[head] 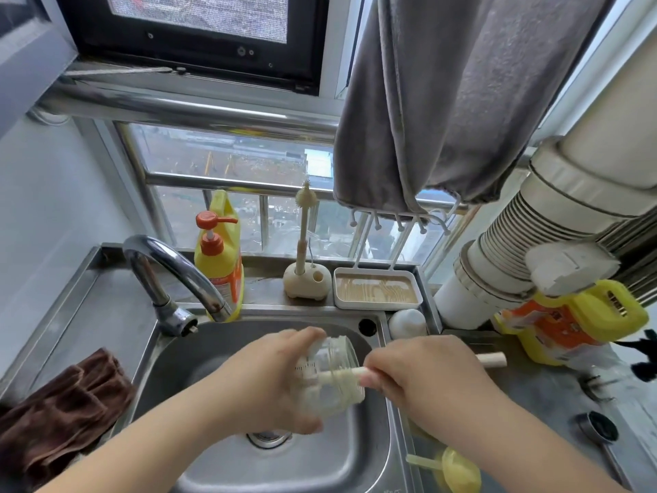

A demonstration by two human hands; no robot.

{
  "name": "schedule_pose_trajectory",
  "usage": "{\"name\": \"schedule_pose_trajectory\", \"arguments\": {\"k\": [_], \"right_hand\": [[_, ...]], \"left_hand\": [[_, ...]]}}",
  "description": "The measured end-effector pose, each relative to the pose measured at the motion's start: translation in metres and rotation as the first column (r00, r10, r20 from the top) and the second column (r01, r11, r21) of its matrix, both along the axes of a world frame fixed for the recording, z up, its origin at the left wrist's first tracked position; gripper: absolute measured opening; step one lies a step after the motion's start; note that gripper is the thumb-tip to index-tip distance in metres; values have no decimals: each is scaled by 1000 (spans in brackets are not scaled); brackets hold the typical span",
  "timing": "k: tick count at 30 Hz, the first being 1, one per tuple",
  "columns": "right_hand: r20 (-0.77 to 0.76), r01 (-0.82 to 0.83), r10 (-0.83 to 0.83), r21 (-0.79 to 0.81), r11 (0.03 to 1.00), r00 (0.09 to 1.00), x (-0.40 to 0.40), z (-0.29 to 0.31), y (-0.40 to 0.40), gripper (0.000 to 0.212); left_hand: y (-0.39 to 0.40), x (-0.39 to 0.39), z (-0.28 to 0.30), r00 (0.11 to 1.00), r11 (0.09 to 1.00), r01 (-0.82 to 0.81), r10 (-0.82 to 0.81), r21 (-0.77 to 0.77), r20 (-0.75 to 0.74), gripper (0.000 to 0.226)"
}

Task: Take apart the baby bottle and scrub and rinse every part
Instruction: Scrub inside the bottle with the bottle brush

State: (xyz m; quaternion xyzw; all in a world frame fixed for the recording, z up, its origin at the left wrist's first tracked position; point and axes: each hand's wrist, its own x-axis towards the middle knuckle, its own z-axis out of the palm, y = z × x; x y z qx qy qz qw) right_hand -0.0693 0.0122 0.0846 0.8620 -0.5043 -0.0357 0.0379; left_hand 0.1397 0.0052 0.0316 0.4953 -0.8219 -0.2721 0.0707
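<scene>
My left hand (pixel 270 382) grips the clear bottle body (pixel 332 375) on its side over the steel sink (pixel 199 357), its mouth facing right. My right hand (pixel 423 378) holds the cream handle of a bottle brush (pixel 492 359), and the brush head is inside the bottle. A yellow bottle part with a straw (pixel 455 469) lies on the counter at the sink's right edge. A white round cap (pixel 407 323) sits behind the sink corner. A small nipple brush (pixel 304 229) stands upright in its cream holder (pixel 307 281).
The chrome tap (pixel 170 275) arches over the sink's back left. A yellow soap pump bottle (pixel 218 257) stands behind it. A drying tray (pixel 377 288) is at the back, a brown cloth (pixel 60 403) on the left, a yellow refill jug (pixel 569 322) and a dark ring (pixel 597 426) on the right.
</scene>
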Motion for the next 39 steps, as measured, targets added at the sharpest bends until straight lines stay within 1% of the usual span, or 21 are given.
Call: {"name": "schedule_pose_trajectory", "arguments": {"k": [2, 4, 7, 8, 9, 10, 12, 14, 16, 18, 19, 21, 22, 24, 26, 28, 30, 32, 35, 37, 39], "right_hand": [[21, 4, -1, -139, 990, 1000, -7, -7, -5, 39], [56, 25, -18, -142, 990, 998, -20, -9, -8, 39], [120, 134, -116, -151, 979, 986, -32, -1, -9, 38], [107, 147, -133, -144, 979, 985, -28, -1, -9, 37], [77, 123, -115, -110, 986, 990, -22, -4, -9, 35], [91, 107, -103, -45, 993, 991, -16, -8, -8, 33], [55, 165, -177, 165, 972, 983, -15, -7, -8, 34], [2, 245, -256, 290, 925, 967, -25, 3, -9, 35], [-32, 265, -272, 354, 897, 962, -27, 4, -8, 35], [-17, 203, -214, 401, 893, 977, -11, -2, -5, 37], [3, 169, -187, 419, 892, 982, -3, -8, -2, 38], [34, 189, -225, 428, 884, 974, -2, -9, -2, 38], [34, 230, -267, 413, 881, 963, -9, -5, -3, 38], [55, 303, -351, 388, 870, 935, -29, 4, -3, 37], [127, 342, -411, 369, 865, 903, -44, 8, 2, 33], [235, 353, -459, 380, 855, 857, -44, 7, 12, 29], [311, 324, -447, 375, 869, 839, -34, 1, 23, 28], [322, 307, -407, 320, 897, 855, -18, -9, 27, 31], [277, 311, -370, 233, 921, 887, -2, -19, 24, 36], [240, 318, -382, 264, 910, 892, -8, -19, 22, 37], [214, 327, -395, 293, 899, 893, -23, -19, 23, 40]], "left_hand": [[2, 0, -1, 999, 1000, 2, -2, 0, -43, 98], [1, 7, 1, 998, 999, -22, 20, -41, -52, 100], [-5, 14, 8, 990, 993, -89, 80, -79, -112, 100], [-5, 12, 11, 992, 991, -82, 71, -106, -105, 100], [-3, 10, 12, 996, 990, -65, 57, -121, -73, 99], [-2, 7, 10, 998, 990, -48, 43, -131, -41, 99], [-2, 9, 4, 1000, 981, -22, 20, -192, -10, 99], [-2, 18, -4, 1000, 960, -21, 25, -280, 13, 98], [-2, 19, -8, 999, 941, -16, 25, -337, 21, 95], [-1, 11, -11, 1000, 930, -9, 14, -367, 12, 92], [0, 8, -13, 1000, 929, -7, 8, -370, 1, 92], [-1, 11, -16, 999, 937, -32, 24, -348, -27, 92], [-2, 16, -17, 998, 946, -66, 59, -319, -33, 94], [1, 24, -20, 974, 975, -209, 201, -80, -104, 94], [5, 24, -24, 884, 919, -362, 391, 153, -256, 81], [9, 18, -30, 799, 846, -434, 521, 309, -302, 68], [11, 12, -37, 766, 799, -448, 574, 400, -289, 65], [14, 6, -40, 752, 772, -449, 598, 449, -276, 61], [16, -2, -41, 737, 733, -449, 627, 511, -252, 58], [15, 2, -41, 712, 693, -450, 659, 564, -241, 61], [13, 8, -40, 658, 635, -442, 710, 634, -252, 72]]}}
